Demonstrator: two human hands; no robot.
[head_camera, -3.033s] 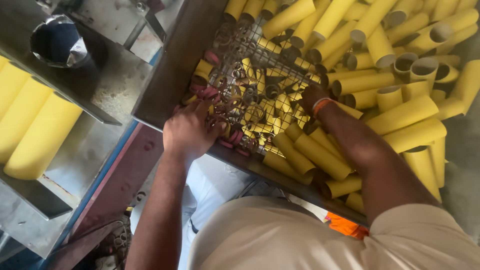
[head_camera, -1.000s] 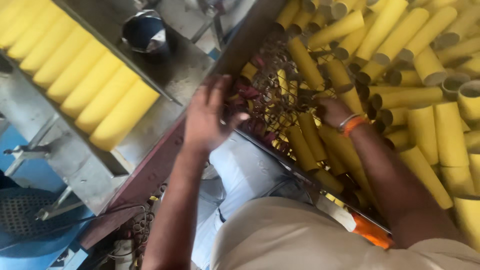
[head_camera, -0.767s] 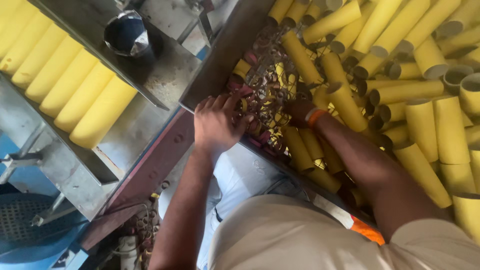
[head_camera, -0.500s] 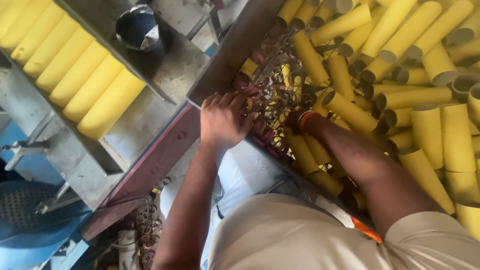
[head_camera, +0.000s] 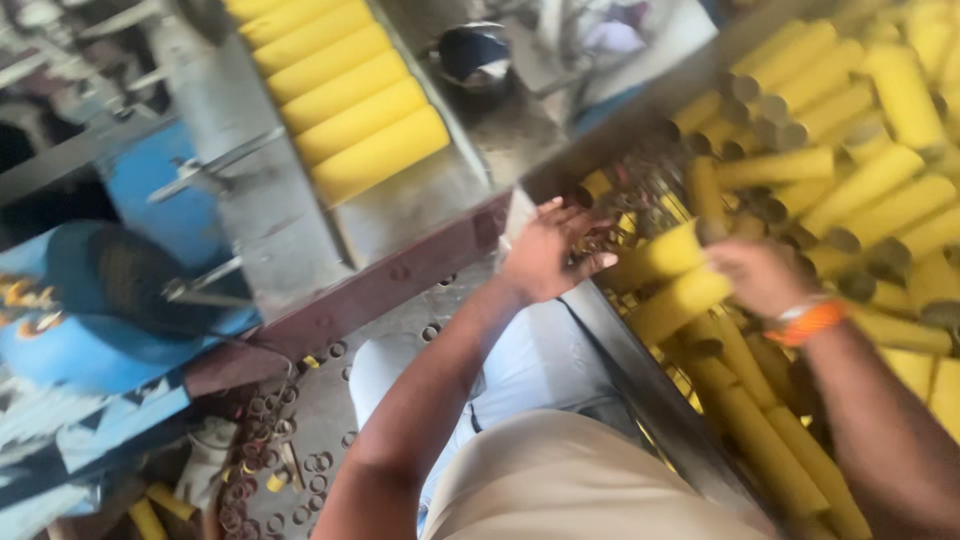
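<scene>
A metal bin (head_camera: 640, 380) holds several yellow cardboard tubes (head_camera: 870, 180) and, in its near corner, a heap of small yellow and reddish pieces (head_camera: 640, 205). My left hand (head_camera: 545, 255) rests at that corner with its fingers spread, touching the pieces and holding nothing. My right hand (head_camera: 760, 275), with an orange band at the wrist, is closed around the end of a yellow tube (head_camera: 675, 300) lying across the heap. The picture is blurred by motion.
A row of longer yellow tubes (head_camera: 345, 100) lies on a grey metal machine bed to the left. A dark round bowl (head_camera: 475, 50) sits behind it. Blue machine parts (head_camera: 130, 300) are at the far left. Small rings (head_camera: 280, 440) litter the floor by my legs.
The view has swung to the left. My right hand has come up out of the small pieces and closed on a yellow tube. My left hand stays at the bin's corner.
</scene>
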